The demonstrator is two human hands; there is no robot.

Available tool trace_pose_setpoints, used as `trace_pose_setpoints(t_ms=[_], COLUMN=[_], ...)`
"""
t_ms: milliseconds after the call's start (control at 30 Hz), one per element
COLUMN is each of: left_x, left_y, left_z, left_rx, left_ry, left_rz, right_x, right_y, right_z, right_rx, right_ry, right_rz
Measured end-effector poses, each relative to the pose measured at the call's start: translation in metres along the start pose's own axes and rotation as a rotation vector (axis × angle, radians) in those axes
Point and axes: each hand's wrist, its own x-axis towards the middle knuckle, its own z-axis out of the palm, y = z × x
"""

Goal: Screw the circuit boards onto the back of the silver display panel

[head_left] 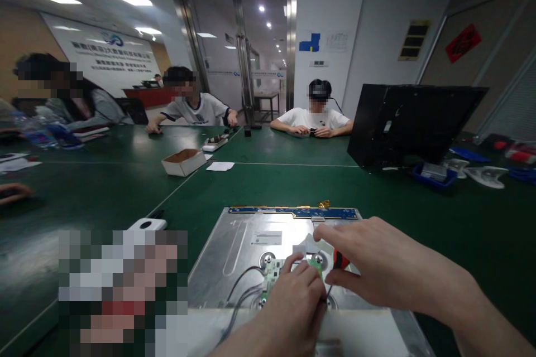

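A silver metal display panel (239, 284) lies before me on the green table. My left hand (299, 290) is over its small green circuit board (273, 270), fingers bent and together against the board, hiding much of it. In my right hand (368, 254) is a screwdriver with a red and black handle (340, 260); its thin shaft slants down beside my left fingertips, and the tip is hidden. Dark cables (243, 293) run off the board's left side. Along the panel's far edge sits a long blue circuit strip (288, 212).
A black monitor (414, 125) stands at right beside a blue tray (434, 175) of parts. Farther off are an open cardboard box (184, 163), a paper sheet (220, 166) and a power strip (215, 142). Several people sit around the table. A pixelated patch covers the lower left.
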Motion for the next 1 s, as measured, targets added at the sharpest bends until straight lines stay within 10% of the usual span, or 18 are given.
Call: trace_pose_setpoints(t_ms=[1000], left_x=[0.0024], left_y=[-0.0021], left_z=[-0.0013], left_rx=[-0.003], left_ry=[0.006], left_rz=[0.015], right_x=[-0.0085], right_y=[-0.0096], right_z=[-0.0062], right_rx=[0.056], right_ry=[-0.035], right_rz=[-0.087])
